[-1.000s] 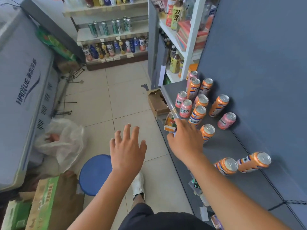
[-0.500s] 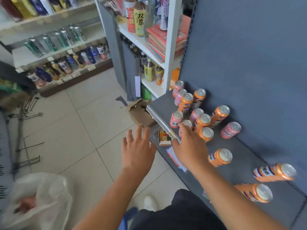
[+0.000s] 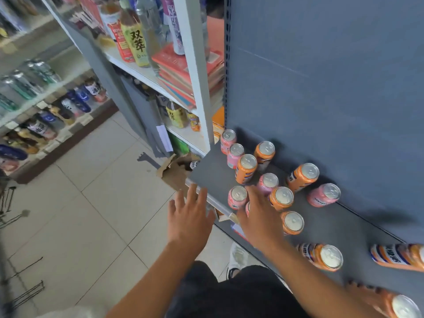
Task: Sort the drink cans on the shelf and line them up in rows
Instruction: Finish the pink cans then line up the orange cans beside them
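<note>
Several orange and pink drink cans stand mixed on the dark grey shelf [image 3: 206, 171]. Upright pink cans [image 3: 237, 196] and orange cans [image 3: 281, 198] cluster near its front left corner. One pink can [image 3: 323, 195] leans by the back panel. Three orange cans lie on their sides at the right, one of them [image 3: 321, 257] near my forearm. My right hand [image 3: 259, 216] covers a pink can [image 3: 247, 208] at the shelf's front edge, thumb on its left and fingers over its top; most of that can is hidden. My left hand [image 3: 190, 214] hovers open, fingers spread, just off the shelf edge.
A blue-grey back panel [image 3: 321, 76] rises behind the cans. To the left is a white shelf unit [image 3: 197, 88] with bottles and red books. A torn cardboard box [image 3: 176, 173] lies on the tiled floor below the shelf corner. Far shelves hold bottles.
The view has swung right and closer to the shelf. My right hand has slid forward onto the pink can at the front edge. My left hand has risen toward the shelf edge.
</note>
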Available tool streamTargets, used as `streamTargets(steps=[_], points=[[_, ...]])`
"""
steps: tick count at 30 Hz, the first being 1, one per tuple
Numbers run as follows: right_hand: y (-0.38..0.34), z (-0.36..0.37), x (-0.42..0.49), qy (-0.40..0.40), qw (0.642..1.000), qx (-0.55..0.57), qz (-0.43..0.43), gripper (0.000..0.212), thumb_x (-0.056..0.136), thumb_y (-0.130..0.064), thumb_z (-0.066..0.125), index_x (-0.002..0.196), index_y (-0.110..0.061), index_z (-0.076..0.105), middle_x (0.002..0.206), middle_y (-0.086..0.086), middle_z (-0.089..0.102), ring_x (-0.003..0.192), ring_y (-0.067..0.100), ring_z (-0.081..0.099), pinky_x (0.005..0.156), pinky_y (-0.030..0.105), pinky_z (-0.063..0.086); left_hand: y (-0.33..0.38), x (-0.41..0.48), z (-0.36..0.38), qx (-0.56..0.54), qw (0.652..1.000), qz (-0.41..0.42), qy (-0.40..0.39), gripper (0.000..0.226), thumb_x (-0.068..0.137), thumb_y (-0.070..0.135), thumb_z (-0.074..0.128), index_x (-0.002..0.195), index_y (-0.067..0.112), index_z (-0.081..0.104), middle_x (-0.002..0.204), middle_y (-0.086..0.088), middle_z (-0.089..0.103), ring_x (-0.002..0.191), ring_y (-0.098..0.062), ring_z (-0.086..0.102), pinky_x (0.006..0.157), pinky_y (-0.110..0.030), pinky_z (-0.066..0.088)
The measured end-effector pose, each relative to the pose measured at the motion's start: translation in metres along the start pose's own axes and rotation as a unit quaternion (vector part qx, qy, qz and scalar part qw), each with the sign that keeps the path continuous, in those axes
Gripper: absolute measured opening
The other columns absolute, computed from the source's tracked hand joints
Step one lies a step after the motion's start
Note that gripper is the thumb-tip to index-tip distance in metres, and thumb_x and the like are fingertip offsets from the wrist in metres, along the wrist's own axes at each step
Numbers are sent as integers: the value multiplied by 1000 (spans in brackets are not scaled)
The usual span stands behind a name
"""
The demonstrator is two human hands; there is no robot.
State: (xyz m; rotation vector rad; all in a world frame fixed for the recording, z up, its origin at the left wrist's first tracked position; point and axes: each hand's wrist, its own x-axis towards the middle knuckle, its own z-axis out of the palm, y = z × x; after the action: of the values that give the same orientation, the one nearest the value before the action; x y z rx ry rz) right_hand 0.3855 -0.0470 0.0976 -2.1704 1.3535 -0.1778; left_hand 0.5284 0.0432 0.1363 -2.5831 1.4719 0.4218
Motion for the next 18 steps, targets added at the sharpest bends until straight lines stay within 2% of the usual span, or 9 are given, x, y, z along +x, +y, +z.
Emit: streamTargets(steps=[6, 9, 12, 15, 18], points=[[4, 11, 19, -48, 994, -13, 101, 56, 93, -32, 53, 145, -21, 34, 154, 1, 37, 134, 26, 45, 100, 39, 42, 3, 64, 3, 23, 994, 102, -39, 56, 100, 48, 36, 149, 28, 17, 160, 3, 14, 146, -26, 19, 115, -41, 26], [-1, 21, 27, -35, 986, -25, 158, 61, 93, -35, 54, 148, -22, 31, 157, 0, 34, 137, 24, 41, 104, 39, 39, -1, 98, 9, 46, 982, 171, -56, 57, 99, 48, 40, 147, 27, 18, 159, 1, 16, 143, -27, 22, 114, -44, 27], [-10, 35, 28, -20, 972, 2, 233, 63, 94, -33, 54, 149, -22, 26, 160, 1, 28, 142, 26, 34, 112, 44, 35, -3, 128, 16, 75, 965, 240, -72, 60, 98, 46, 43, 148, 24, 18, 159, -1, 17, 144, -29, 23, 113, -44, 28], [-21, 49, 23, 1, 952, 83, 296, 68, 94, -29, 55, 152, -24, 19, 164, -4, 13, 148, 22, 22, 111, 44, 37, -1, 148, 25, 86, 947, 296, -86, 59, 97, 41, 49, 145, 21, 23, 155, -2, 23, 141, -28, 28, 109, -42, 32], [-34, 65, 16, 40, 906, 155, 392, 72, 96, -29, 53, 154, -28, 10, 165, -11, 1, 148, 19, 24, 104, 39, 42, -1, 165, 38, 72, 933, 337, -107, 58, 93, 42, 55, 140, 20, 31, 147, -1, 36, 130, -26, 39, 102, -38, 37]])
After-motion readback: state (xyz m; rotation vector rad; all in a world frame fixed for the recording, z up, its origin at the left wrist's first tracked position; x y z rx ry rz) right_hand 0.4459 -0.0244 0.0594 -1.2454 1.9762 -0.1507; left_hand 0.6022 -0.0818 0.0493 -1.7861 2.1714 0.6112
